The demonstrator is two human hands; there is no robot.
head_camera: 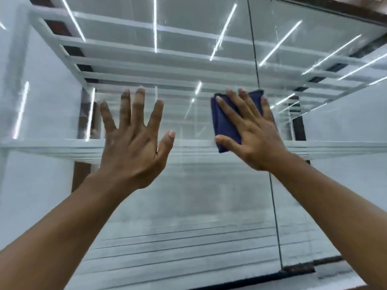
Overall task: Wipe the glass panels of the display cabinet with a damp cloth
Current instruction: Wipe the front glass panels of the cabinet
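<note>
Soft folded blue cloth (227, 120), pressed flat on glass panel (188, 195) under spread right hand (253, 130). Left hand (134, 141) open, empty. Glass probably fragile, slippery: gentle pressure.

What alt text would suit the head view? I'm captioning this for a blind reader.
A person's right hand presses a folded dark blue cloth flat against a glass cabinet panel, beside the vertical seam between panels. The left hand is spread open on the glass, empty. Behind the glass are bare white shelves and reflected strip lights.
</note>
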